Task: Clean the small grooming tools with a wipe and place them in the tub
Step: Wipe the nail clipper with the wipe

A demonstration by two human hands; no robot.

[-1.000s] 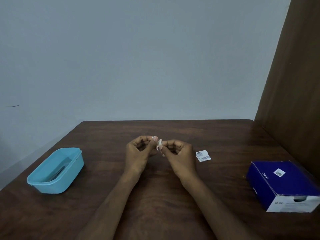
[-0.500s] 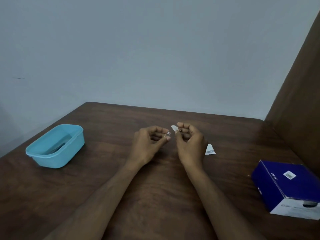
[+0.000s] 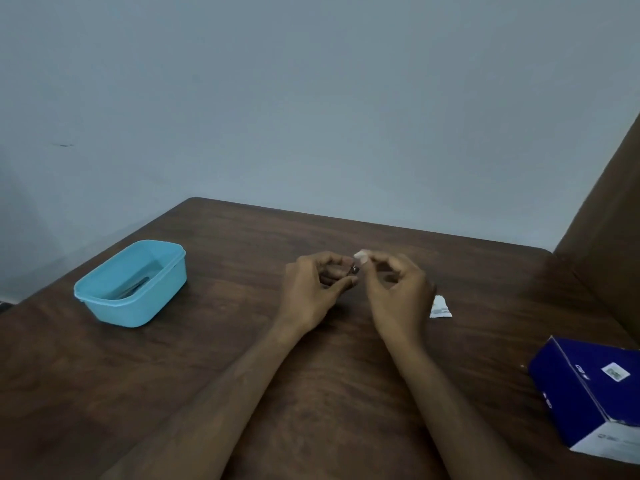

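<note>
Both hands pinch small items, right hand (image 3: 398, 289) a wipe (image 3: 361, 255), left hand (image 3: 313, 289) a tiny tool (image 3: 355, 269), between tub (image 3: 104, 303) and blue box (image 3: 588, 393)

A dark brown wooden table (image 3: 207, 375) with visible grain has a smooth, low-sheen finish. On it sits a light blue rectangular plastic tub (image 3: 138, 299), smooth and softly matt, with a moulded rim; slim dark tools (image 3: 133, 289) lie inside, their material too blurred to tell. A small white wipe (image 3: 361, 255), soft and papery, is pinched at the fingertips of the bare right hand (image 3: 398, 292). A torn white paper sachet (image 3: 440, 307) with faint print lies flat. A dark blue cardboard box (image 3: 588, 386) looks smooth and slightly glossy, with a white paper label. The pale grey wall (image 3: 311, 98) behind is painted matt. A brown wood panel (image 3: 609, 209) stands at right.
</note>
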